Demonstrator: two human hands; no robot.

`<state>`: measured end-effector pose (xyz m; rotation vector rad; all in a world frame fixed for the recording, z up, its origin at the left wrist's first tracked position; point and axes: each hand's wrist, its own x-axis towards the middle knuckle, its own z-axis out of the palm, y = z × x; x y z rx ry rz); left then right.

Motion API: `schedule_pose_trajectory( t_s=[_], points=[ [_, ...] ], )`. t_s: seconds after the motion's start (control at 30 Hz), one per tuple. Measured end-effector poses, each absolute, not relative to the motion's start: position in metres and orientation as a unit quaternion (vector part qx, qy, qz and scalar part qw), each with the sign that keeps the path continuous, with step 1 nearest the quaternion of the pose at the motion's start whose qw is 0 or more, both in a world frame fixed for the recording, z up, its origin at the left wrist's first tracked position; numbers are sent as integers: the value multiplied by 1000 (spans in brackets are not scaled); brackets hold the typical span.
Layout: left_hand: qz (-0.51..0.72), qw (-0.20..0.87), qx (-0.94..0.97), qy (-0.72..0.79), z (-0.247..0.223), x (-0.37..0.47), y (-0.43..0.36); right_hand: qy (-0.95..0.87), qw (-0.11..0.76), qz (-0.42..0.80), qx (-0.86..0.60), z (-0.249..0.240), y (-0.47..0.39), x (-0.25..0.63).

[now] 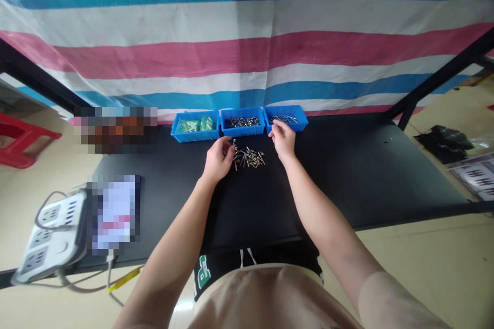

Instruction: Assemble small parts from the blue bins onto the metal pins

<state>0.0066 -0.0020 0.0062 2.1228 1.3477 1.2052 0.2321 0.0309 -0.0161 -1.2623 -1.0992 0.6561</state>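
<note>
A small heap of loose metal screws and bolts (250, 157) lies on the black table (347, 175). My left hand (218, 158) rests at the heap's left edge, its fingertips pinched on one small metal piece held upright. My right hand (283, 138) hovers at the front rim of the right blue bin (286, 117), which holds thin metal pins; whether its fingers hold a pin is too small to tell. The middle blue bin (243, 122) holds dark metal parts. The left blue bin (195, 126) holds green bagged parts.
A white power strip (50, 236) with cables sits at the table's near left corner beside a blurred-out item. A striped tarp hangs behind the table. A red stool (19, 139) stands at the far left, and dark bags lie on the floor at right.
</note>
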Motion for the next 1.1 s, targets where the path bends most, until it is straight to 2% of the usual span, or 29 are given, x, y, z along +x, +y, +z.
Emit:
schedule_pose_trajectory(
  t_s=[0.1, 0.3, 0.47, 0.67, 1.1],
  points=[
    [426, 172, 752, 472, 6, 7, -2, -543, 575, 229, -568, -9, 18, 220],
    [413, 161, 766, 465, 5, 8, -5, -728, 361, 108, -573, 8, -9, 190],
    [387, 134, 782, 470, 2, 9, -8, -790, 271, 65, -546, 6, -16, 180],
    [354, 126, 801, 465, 2, 10, -10, -812, 238, 57, -530, 2, -14, 179],
    [340, 151, 782, 499, 4, 11, -10, -858, 257, 68, -440, -2, -14, 179]
  ],
)
